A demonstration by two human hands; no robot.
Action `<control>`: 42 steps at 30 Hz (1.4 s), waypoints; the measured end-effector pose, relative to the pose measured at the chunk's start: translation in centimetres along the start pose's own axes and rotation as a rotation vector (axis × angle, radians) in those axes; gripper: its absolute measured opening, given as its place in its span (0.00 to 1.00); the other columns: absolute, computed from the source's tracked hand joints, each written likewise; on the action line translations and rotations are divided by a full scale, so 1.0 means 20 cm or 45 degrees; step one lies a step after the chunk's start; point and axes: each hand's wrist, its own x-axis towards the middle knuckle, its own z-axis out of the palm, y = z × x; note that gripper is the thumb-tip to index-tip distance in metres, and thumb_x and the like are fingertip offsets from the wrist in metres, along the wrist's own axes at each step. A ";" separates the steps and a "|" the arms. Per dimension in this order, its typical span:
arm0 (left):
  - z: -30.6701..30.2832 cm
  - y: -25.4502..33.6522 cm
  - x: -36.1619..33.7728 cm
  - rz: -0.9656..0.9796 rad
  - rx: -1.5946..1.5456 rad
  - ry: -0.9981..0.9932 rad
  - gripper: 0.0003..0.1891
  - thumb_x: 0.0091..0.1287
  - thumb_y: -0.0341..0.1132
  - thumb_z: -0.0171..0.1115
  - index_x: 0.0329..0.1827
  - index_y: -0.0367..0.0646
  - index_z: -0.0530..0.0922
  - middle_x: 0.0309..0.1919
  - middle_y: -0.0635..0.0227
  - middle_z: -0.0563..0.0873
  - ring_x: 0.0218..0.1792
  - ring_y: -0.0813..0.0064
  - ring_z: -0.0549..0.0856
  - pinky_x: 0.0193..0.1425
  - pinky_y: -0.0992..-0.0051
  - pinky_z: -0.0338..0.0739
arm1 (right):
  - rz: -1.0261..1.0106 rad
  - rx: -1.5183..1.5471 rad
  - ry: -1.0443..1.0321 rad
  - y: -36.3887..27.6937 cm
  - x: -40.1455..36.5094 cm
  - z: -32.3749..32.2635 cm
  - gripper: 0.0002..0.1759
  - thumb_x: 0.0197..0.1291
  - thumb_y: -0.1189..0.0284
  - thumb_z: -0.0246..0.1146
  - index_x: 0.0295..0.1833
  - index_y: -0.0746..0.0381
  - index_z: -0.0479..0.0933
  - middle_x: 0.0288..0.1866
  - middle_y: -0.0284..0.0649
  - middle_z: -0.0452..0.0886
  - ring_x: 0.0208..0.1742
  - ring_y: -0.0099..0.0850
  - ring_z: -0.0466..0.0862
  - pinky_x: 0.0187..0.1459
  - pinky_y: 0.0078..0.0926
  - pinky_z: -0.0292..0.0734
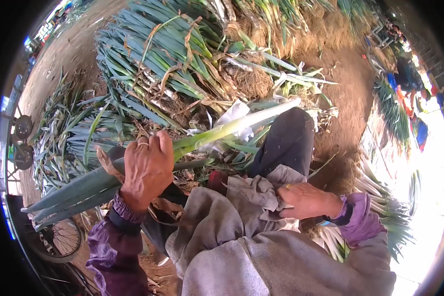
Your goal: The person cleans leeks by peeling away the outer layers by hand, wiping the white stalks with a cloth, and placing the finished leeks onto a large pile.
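My left hand [149, 165] is closed in a fist around a big green onion [217, 132]. Its pale, bare stem slants up to the right over my knee, and the long blue-green leaves trail to the lower left. A dry brown leaf [109, 165] hangs by my knuckles. In my lap, my right hand [308, 200] is closed on a fold of grey cloth [261, 195], with the fingertips partly hidden in it. A ring shows on each hand.
Beyond my knees lies a heap of unpeeled green onions [167, 54] with dried leaves and roots. Stripped leaves [79, 133] are piled at left. Whitish-stemmed onions [375, 192] lie at right. A spoked wheel [59, 237] stands at lower left. Brown soil [348, 93] shows between the piles.
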 end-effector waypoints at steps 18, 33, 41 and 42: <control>-0.13 0.19 0.11 -0.009 0.075 0.087 0.17 0.54 0.30 0.58 0.47 0.30 0.74 0.29 0.61 0.77 0.29 0.65 0.79 0.33 0.66 0.71 | -0.662 -0.614 1.399 -0.22 0.62 -0.29 0.09 0.45 0.75 0.61 0.34 0.67 0.74 0.30 0.40 0.73 0.28 0.34 0.78 0.25 0.29 0.73; -0.10 0.15 0.11 -0.194 0.041 0.077 0.27 0.47 0.31 0.65 0.52 0.33 0.70 0.31 0.62 0.77 0.32 0.62 0.79 0.37 0.63 0.72 | -0.323 -1.094 1.138 0.10 0.44 -0.24 0.07 0.50 0.73 0.60 0.33 0.66 0.74 0.25 0.37 0.71 0.23 0.28 0.75 0.22 0.26 0.69; -0.10 -0.03 0.02 -0.468 0.049 0.012 0.32 0.43 0.34 0.70 0.54 0.37 0.71 0.37 0.60 0.79 0.38 0.57 0.80 0.40 0.59 0.73 | 0.702 -1.421 0.858 0.92 -0.10 -0.22 0.08 0.49 0.73 0.58 0.34 0.66 0.73 0.21 0.38 0.74 0.17 0.30 0.77 0.14 0.30 0.66; -0.09 -0.05 0.00 -0.486 0.074 0.001 0.32 0.43 0.34 0.70 0.54 0.37 0.71 0.37 0.60 0.79 0.38 0.57 0.80 0.40 0.59 0.73 | 0.793 -1.431 0.829 1.02 -0.14 -0.20 0.09 0.48 0.73 0.58 0.35 0.66 0.73 0.20 0.36 0.74 0.16 0.30 0.76 0.13 0.30 0.65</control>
